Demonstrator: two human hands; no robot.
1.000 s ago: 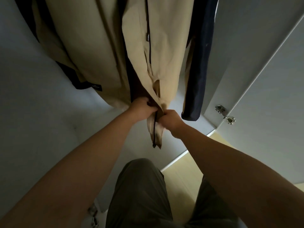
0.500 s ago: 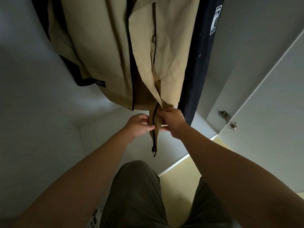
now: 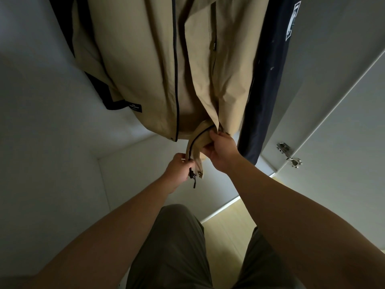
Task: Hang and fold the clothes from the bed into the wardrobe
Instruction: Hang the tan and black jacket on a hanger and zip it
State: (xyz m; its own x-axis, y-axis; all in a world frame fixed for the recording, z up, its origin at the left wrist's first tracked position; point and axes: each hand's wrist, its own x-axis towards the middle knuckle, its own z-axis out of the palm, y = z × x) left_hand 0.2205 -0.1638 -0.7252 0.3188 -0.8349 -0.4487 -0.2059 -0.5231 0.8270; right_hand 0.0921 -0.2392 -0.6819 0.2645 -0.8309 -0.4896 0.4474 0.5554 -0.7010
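A beige jacket (image 3: 145,69) is seen hanging inside a white wardrobe (image 3: 41,142), its lower front edge being worked on by a person's two hands. The open front of the jacket is turned toward the camera, and the right-hand zip edge is drawn down and out from the hem as a narrow flap.

The bottom of that flap is pinched by the left hand (image 3: 179,170), fingers curled in beside the dark zip slider (image 3: 192,176), whose pull tab dangles below. Higher up, where the flap meets the hem, the fabric is gripped by the right hand (image 3: 221,151), with fingers and thumb closed round it.

To the right of the jacket a navy garment (image 3: 268,80) with a white patch is hung, touching it or nearly so; a dark garment (image 3: 108,97) is partly hidden behind it on the left. On the far right an open door (image 3: 343,163) is held by a metal hinge (image 3: 288,153), and pale wooden floor (image 3: 227,230) is visible below. The bed is not in view.

The hanging step is judged to be done for this jacket, with the zip being tidied or fastened. For the next move, the other front edge would have to be brought across and its zip end seated in the slider before anything is drawn upward.
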